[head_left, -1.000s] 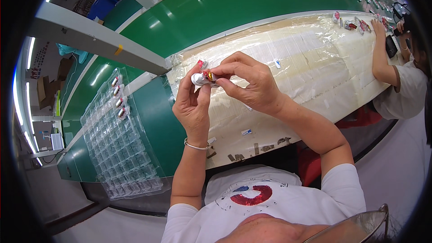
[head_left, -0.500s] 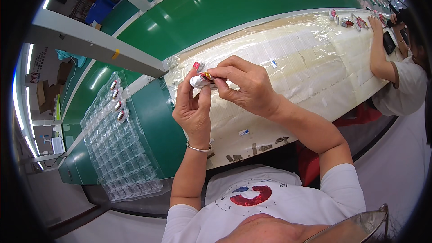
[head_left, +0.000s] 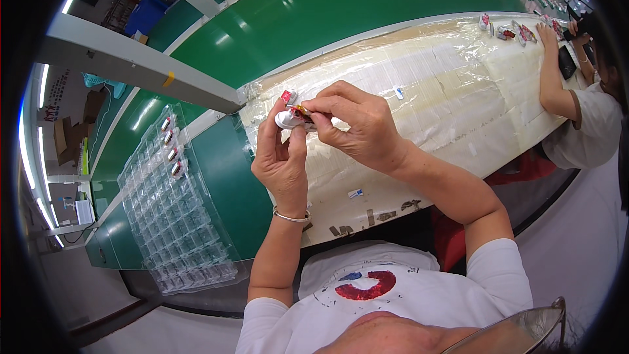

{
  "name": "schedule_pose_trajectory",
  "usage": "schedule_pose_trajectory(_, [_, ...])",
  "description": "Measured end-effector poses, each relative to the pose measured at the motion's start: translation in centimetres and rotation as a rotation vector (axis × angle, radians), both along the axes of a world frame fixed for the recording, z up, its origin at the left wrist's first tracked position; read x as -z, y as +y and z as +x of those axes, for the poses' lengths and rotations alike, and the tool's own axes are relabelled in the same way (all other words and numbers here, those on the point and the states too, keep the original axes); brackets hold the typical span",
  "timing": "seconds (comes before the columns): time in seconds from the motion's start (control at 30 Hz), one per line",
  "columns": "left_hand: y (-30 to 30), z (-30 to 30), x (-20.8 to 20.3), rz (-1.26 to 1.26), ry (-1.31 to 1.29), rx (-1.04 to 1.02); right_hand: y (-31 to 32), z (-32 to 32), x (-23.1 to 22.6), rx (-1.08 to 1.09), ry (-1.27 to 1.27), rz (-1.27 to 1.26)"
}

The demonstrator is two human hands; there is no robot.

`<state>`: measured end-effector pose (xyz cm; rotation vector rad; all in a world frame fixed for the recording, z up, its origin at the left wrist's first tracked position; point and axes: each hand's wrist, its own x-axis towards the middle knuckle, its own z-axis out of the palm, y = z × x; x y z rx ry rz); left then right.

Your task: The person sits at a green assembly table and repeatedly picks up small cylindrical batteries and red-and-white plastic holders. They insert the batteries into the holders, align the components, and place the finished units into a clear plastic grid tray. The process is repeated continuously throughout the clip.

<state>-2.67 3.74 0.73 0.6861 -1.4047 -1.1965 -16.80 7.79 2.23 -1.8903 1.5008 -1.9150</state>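
Observation:
Over the covered bench, my left hand is closed on a small white rounded casing, its thumb and fingers pinching it from below and the left. My right hand comes in from the right, thumb and forefinger pinched at a small red and gold part on top of the casing. Its fingertips partly hide that part, and its exact kind cannot be made out. A small red-and-white piece lies on the bench just beyond my left fingertips.
A clear compartment tray on the left holds several small pieces at its far end. A grey metal post rises near the bench's far left. A co-worker's arm rests at the right, beside several red-and-white pieces. Small labels lie on the bench.
My right fingertips have shifted very slightly at the red and gold part, and more red shows there. Both hands otherwise keep their places.

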Motion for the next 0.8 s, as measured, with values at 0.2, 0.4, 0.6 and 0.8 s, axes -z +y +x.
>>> schedule_pose_trajectory(0.2, [-0.05,-0.06,-0.01,0.015,0.029,0.009,0.13,0.08,-0.14,-0.038,-0.077,0.034])
schedule_pose_trajectory(0.4, [0.20,-0.32,-0.69,0.035,0.017,0.000,-0.04,-0.17,-0.31,-0.105,-0.154,0.131])
schedule_pose_trajectory(0.6, [-0.17,-0.08,-0.67,0.021,0.040,0.048,-0.15,-0.42,-0.28,-0.146,-0.147,0.209])
schedule_pose_trajectory(0.8, [-0.03,-0.08,-0.68,0.015,-0.002,0.046,-0.02,-0.81,-0.45,-0.100,-0.019,0.156])
